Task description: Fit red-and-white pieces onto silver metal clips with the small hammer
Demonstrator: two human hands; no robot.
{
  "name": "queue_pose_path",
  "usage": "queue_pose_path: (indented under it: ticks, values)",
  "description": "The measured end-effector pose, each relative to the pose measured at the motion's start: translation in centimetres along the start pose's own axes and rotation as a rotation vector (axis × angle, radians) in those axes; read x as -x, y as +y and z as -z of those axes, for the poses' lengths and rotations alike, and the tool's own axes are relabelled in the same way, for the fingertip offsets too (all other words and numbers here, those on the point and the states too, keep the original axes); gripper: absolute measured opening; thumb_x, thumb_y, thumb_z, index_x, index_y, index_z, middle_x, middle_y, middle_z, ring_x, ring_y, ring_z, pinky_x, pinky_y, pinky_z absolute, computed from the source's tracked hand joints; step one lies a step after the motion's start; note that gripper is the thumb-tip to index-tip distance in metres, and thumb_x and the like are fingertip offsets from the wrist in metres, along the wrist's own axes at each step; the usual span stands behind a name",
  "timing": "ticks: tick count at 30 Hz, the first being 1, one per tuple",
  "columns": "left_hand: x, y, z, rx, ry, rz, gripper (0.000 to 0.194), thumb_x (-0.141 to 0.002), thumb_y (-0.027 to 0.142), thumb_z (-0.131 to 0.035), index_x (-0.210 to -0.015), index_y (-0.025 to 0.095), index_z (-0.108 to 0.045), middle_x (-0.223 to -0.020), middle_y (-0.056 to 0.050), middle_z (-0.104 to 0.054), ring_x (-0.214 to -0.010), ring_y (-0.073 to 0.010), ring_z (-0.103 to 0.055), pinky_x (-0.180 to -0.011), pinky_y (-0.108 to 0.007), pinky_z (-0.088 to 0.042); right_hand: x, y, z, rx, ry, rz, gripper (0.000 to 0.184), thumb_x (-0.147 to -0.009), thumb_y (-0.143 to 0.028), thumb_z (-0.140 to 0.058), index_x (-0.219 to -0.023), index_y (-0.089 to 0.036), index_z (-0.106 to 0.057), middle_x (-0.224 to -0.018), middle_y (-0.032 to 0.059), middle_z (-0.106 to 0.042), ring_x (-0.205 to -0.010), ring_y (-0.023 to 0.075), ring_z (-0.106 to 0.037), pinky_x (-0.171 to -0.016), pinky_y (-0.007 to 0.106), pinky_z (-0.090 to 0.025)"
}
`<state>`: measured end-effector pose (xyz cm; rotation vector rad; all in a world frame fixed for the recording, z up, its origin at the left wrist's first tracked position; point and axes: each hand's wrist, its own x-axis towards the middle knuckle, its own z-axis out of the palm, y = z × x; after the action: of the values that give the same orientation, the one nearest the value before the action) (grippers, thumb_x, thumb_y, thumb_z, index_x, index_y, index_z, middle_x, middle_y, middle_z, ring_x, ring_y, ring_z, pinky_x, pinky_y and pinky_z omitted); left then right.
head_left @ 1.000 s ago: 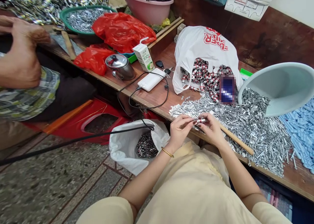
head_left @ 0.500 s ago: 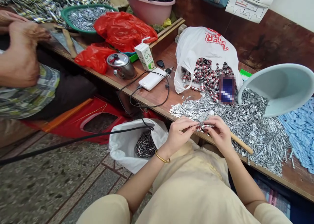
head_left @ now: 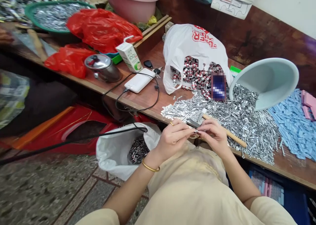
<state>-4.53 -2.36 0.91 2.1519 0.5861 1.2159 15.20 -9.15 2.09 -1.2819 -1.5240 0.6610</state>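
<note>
My left hand [head_left: 171, 137] and my right hand [head_left: 214, 136] meet at the table's front edge, fingers pinched together around a small metal part [head_left: 195, 133] held between them. Just behind my hands lies a small hammer with a wooden handle [head_left: 227, 132] on a heap of small silver metal pieces [head_left: 247, 119]. An open white plastic bag [head_left: 195, 42] further back holds red-and-silver cylindrical parts [head_left: 195, 75]. Below the table edge, by my left forearm, a white bag on the floor [head_left: 116, 151] contains dark finished parts [head_left: 138, 149].
A tilted grey basin [head_left: 269, 82] rests on the silver heap; blue pieces [head_left: 293, 123] lie at right. A power bank with cable [head_left: 139, 81], juice carton [head_left: 129, 55], keys, steel pot [head_left: 102, 67], red bags [head_left: 101, 27], green tray and pink basin stand to the left. Another person's patterned clothing [head_left: 12, 96] shows at the far left.
The view has swung right, so the other person's hand left the frame. My hands stay together and have sunk slightly towards my lap; the red-and-silver part is now mostly hidden by my fingers.
</note>
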Motion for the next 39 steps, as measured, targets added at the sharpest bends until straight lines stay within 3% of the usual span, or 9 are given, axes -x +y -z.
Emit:
queue_pose_path:
  ticks: [6,9,11,14,16,20,26,33,39]
  values:
    - [1.6,0.5,-4.9,0.373,0.206,0.390,0.012,-0.097,0.029,-0.062,-0.096,0.019,-0.070,-0.099,-0.008,-0.071,-0.095,-0.0189,-0.068,-0.082,-0.031,-0.056,2.3,1.7,-3.8,-0.413,0.283,-0.294,0.014,-0.087,-0.038,-0.076,-0.089,-0.025,-0.075,-0.098,0.0030,-0.058,-0.071,0.0129,-0.063,-0.054,0.028,-0.059]
    - [2.1,-0.1,-5.8,0.407,0.151,0.480,0.014,-0.096,0.031,-0.063,-0.093,0.018,-0.070,-0.091,-0.007,-0.072,-0.086,-0.0177,-0.069,-0.078,-0.028,-0.056,2.1,3.5,-1.6,-0.430,0.137,-0.392,0.025,-0.085,-0.047,-0.075,-0.085,-0.023,-0.072,-0.097,0.0030,-0.061,-0.066,0.0130,-0.061,-0.055,0.030,-0.058]
    - [2.2,-1.1,-5.2,0.389,0.106,0.563,0.018,-0.093,0.034,-0.066,-0.091,0.017,-0.071,-0.087,-0.006,-0.073,-0.081,-0.0174,-0.069,-0.074,-0.027,-0.056,1.6,5.0,2.3,-0.239,0.072,-0.346,0.026,-0.090,-0.049,-0.068,-0.087,-0.023,-0.071,-0.097,0.0048,-0.066,-0.073,0.0167,-0.063,-0.062,0.034,-0.058]
    - [2.0,-3.0,-3.8,0.422,0.087,0.715,0.026,-0.089,0.043,-0.069,-0.090,0.017,-0.070,-0.079,-0.004,-0.073,-0.072,-0.0171,-0.069,-0.071,-0.028,-0.057,0.8,7.7,9.0,0.409,0.307,-0.269,0.018,-0.094,-0.038,-0.060,-0.089,-0.024,-0.071,-0.095,0.0074,-0.068,-0.090,0.0240,-0.061,-0.080,0.041,-0.053]
    - [1.9,-4.2,-3.2,0.445,0.094,0.779,0.031,-0.084,0.047,-0.073,-0.087,0.016,-0.070,-0.077,-0.005,-0.074,-0.072,-0.0180,-0.070,-0.072,-0.029,-0.058,0.3,9.5,11.8,0.676,0.199,-0.247,0.017,-0.094,-0.028,-0.056,-0.086,-0.023,-0.071,-0.094,0.0093,-0.070,-0.093,0.0269,-0.059,-0.086,0.045,-0.049]
    - [1.6,-5.8,-3.0,0.436,0.063,0.866,0.035,-0.076,0.048,-0.079,-0.086,0.015,-0.073,-0.081,-0.006,-0.076,-0.075,-0.0189,-0.070,-0.072,-0.029,-0.058,-0.5,12.2,12.4,0.857,-0.047,-0.210,0.017,-0.091,-0.016,-0.053,-0.087,-0.021,-0.070,-0.096,0.0124,-0.070,-0.093,0.0293,-0.055,-0.086,0.044,-0.045]
    - [1.1,-7.5,-1.4,0.437,-0.068,0.934,0.028,-0.074,0.041,-0.077,-0.082,0.014,-0.072,-0.077,-0.006,-0.076,-0.072,-0.0184,-0.069,-0.071,-0.029,-0.056,-0.6,13.6,12.0,0.905,-0.085,-0.249,0.015,-0.087,-0.015,-0.053,-0.079,-0.020,-0.064,-0.086,0.0119,-0.067,-0.088,0.0288,-0.055,-0.084,0.044,-0.044]
    - [-0.2,-9.4,-0.9,0.290,-0.223,0.866,0.016,-0.075,0.030,-0.067,-0.078,0.015,-0.069,-0.073,-0.002,-0.070,-0.069,-0.0149,-0.063,-0.068,-0.025,-0.050,-0.7,9.0,9.5,0.197,0.233,-0.335,0.013,-0.086,-0.035,-0.065,-0.092,-0.024,-0.069,-0.093,0.0057,-0.068,-0.085,0.0219,-0.061,-0.081,0.040,-0.051]
    - [-1.4,-11.1,-1.8,0.439,-0.413,0.952,0.016,-0.073,0.031,-0.069,-0.073,0.017,-0.061,-0.067,0.000,-0.067,-0.063,-0.0146,-0.064,-0.063,-0.025,-0.051,-2.3,5.7,3.3,-0.810,0.056,-0.605,0.035,-0.062,-0.040,-0.091,-0.075,-0.024,-0.063,-0.075,-0.0014,-0.060,-0.063,0.0126,-0.050,-0.059,0.028,-0.048]
